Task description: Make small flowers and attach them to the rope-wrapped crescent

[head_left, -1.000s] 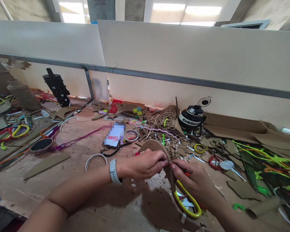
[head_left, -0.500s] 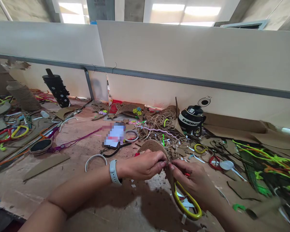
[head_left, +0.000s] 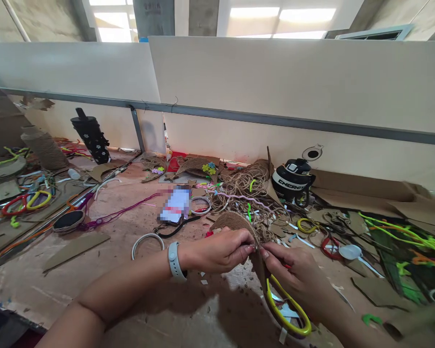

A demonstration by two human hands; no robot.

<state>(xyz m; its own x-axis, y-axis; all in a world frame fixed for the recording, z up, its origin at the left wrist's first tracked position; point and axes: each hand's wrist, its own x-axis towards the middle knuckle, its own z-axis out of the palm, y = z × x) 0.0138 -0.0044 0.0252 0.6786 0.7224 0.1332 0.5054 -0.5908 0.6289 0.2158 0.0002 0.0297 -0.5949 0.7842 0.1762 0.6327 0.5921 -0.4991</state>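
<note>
My left hand [head_left: 221, 250] pinches the edge of a curved, twine-wrapped cardboard piece [head_left: 235, 221] just above the worktable. My right hand [head_left: 300, 277] meets it fingertip to fingertip on the same piece, fingers closed. A pair of yellow-handled scissors [head_left: 289, 310] hangs from my right hand, the loop pointing down toward the table. A grey watch sits on my left wrist.
A tangle of jute twine [head_left: 244, 186] lies behind my hands, a black bottle [head_left: 293, 180] to its right. A phone [head_left: 176, 207], tape rings [head_left: 147, 241], cardboard scraps [head_left: 74, 245] and coloured pipe cleaners [head_left: 402, 234] litter the brown table. A partition wall [head_left: 275, 92] closes the back.
The view has shifted slightly down and right. Both hands keep their pinch on the twine-wrapped piece, hardly moving.
</note>
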